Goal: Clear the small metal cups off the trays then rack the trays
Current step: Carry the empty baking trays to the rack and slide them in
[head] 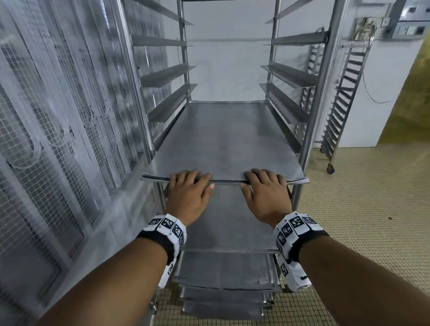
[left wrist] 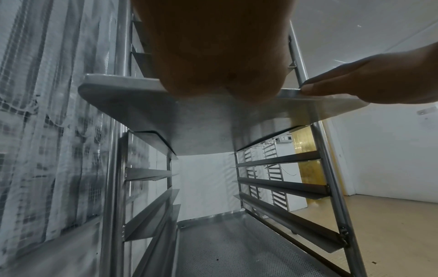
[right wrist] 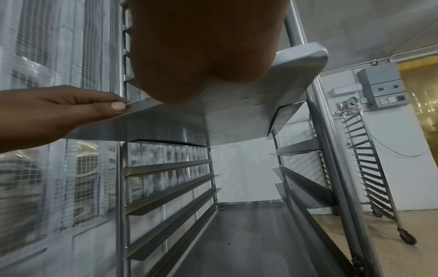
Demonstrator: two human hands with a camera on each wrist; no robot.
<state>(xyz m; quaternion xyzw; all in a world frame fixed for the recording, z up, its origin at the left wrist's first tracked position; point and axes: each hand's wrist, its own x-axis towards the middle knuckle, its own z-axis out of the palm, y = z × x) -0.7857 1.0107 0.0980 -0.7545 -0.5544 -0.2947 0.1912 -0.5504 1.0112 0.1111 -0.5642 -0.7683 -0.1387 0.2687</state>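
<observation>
Two hands feed one tray into the rack (head: 314,110), largest first: tray (head: 222,142) sits partway on side rails, level for sliding. Left hand (head: 189,194) and right hand (head: 264,190) each pinch its near edge. No cups visible.

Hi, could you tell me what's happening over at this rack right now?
A person is sliding a bare metal tray into a steel rack. The left hand and right hand both grip its near edge, fingers on top. The tray sits on the side runners but its near edge juts out of the frame. More trays are racked below. No cups are visible.
</observation>
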